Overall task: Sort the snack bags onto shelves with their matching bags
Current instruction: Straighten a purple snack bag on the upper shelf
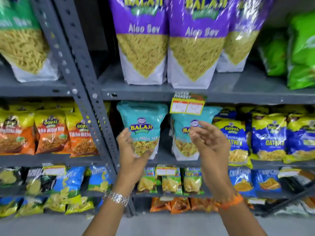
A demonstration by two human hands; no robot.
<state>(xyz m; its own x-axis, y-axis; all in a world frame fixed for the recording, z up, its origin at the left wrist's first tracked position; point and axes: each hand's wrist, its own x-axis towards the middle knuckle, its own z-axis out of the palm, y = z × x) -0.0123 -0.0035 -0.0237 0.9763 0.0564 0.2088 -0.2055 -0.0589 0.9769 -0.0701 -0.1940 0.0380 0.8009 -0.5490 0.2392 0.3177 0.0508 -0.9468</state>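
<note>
Head view: left hand (130, 150) and right hand (209, 142), both released, fingers relaxed, before two upright teal Balaji bags (143, 116) showing yellow snack.

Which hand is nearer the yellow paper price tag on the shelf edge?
Right. The right hand sits just below the yellow paper price tag; the left hand is farther down-left.

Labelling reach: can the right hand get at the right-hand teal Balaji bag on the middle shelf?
Likely yes. The right hand is open just in front of the right teal bag, with nothing between them. The price tag only overhangs the bag's top edge.
</note>
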